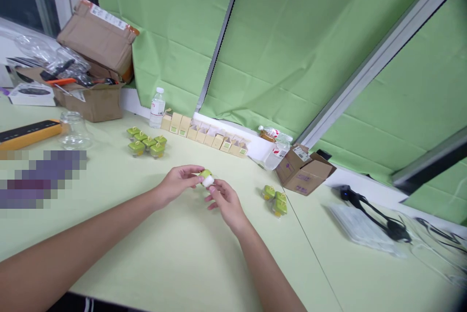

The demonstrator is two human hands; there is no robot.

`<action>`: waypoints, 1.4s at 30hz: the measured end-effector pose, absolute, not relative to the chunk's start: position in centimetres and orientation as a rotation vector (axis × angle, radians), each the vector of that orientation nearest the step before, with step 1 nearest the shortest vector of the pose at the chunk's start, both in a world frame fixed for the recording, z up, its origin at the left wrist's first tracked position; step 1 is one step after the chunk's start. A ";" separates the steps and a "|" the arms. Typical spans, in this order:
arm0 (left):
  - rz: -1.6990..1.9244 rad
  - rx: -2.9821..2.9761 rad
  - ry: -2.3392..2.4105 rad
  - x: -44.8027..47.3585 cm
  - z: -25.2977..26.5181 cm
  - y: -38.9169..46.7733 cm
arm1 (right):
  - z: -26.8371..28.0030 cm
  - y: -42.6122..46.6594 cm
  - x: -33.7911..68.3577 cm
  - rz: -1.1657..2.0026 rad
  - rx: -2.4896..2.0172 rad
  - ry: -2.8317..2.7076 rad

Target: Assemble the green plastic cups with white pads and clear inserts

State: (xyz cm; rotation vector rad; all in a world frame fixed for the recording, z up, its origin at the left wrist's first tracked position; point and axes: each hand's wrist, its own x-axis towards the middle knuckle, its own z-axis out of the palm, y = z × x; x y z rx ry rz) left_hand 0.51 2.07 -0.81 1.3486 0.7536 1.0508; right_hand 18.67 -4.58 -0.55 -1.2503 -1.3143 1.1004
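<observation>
While the left hand pinched the green side of a small green-and-white piece at twelve o'clock, the right hand gripped its white end; looked light, stiff, maybe slippery, best held by its sides. Green-lidded containers sat at ten.

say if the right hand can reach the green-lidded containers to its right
Probably yes: nothing stands between the right hand and those containers, though it is busy at the green-and-white piece.
</observation>
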 end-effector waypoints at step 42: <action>0.981 2.009 0.559 0.7 -1.2 0.1 | -0.2 -5.3 17.2 1.245 -1.234 -1.237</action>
